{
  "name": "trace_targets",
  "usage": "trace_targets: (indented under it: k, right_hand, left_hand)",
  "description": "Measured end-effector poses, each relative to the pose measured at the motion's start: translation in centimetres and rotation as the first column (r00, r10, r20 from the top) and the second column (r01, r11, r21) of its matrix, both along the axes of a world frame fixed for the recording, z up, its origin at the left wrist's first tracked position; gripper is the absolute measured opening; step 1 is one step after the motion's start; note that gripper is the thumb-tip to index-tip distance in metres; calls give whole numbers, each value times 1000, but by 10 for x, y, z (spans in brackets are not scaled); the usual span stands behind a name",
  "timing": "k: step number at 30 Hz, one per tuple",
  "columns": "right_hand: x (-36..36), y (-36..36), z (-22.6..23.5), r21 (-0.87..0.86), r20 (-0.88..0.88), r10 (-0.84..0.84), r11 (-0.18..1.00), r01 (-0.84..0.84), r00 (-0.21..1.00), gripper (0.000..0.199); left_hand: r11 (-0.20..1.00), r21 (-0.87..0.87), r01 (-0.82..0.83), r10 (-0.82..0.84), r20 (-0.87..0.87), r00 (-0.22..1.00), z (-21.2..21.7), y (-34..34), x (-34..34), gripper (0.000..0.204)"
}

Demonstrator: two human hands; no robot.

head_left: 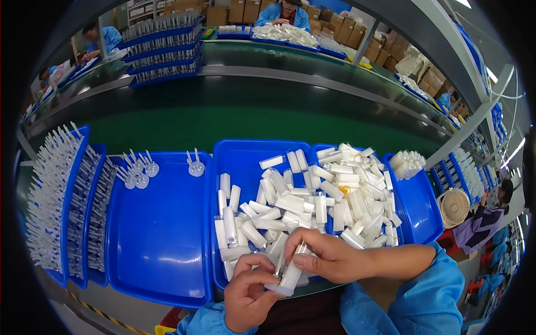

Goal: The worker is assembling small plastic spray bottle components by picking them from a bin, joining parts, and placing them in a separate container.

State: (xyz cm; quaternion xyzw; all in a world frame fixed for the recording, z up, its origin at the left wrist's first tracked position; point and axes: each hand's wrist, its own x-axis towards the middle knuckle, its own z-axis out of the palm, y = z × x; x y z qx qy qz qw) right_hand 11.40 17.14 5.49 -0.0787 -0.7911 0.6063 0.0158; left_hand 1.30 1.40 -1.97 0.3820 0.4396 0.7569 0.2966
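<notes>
Both my hands meet at the near edge of the middle blue tray (214,184). Between them is a white plastic tube (291,275) with a translucent round base at its lower end. My left hand (245,293) pinches the base and a thin prong beside the tube with thumb and fingers. Wrapped round the tube from above is my right hand (329,259), its thumb pressed along the side. How the tube and base join is partly hidden by the fingers. Many loose white tubes (254,234) lie just beyond my hands in the tray.
At left, a blue tray (162,240) bears several clear pronged bases (195,164); tilted trays of pronged parts (53,201) stand beside it. Right of the middle is a heap of white pieces (357,190). Across the green conveyor (268,111), a person (285,14) sits working.
</notes>
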Motion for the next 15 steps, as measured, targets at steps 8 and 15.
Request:
trace_targets:
  k: [8, 15]
  right_hand:
    - [-89, 84, -10, 850, 273, -317, 522, -73, 908, 48]
    - [-97, 91, -12, 566, 242, -85, 822, -69, 966, 57]
  left_hand:
    - [993, 11, -121, 114, 261, 959, 15, -6, -11, 31]
    - [965, -68, -253, 254, 3, 967, 7, -16, -8, 24]
